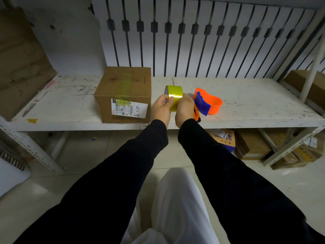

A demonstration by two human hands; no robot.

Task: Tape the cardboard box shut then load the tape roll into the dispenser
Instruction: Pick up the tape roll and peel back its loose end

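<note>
A closed cardboard box (123, 92) stands on the white shelf (246, 103), with a strip of yellow tape over its top seam and down onto a white shipping label. Just right of it I hold a yellow tape roll (175, 93) above the shelf with both hands. My left hand (162, 108) pinches the roll's near edge with thumb and fingers. My right hand (184, 109) grips the roll from the right side. An orange and blue tape dispenser (208, 103) lies on the shelf right behind my right hand, with no roll in it.
A white slatted panel (193, 41) forms the back of the shelf. Flat brown cardboard (19, 64) leans at the left. More cartons (253, 145) sit on the floor under the shelf at the right, and another box (316, 85) beyond the shelf's right upright.
</note>
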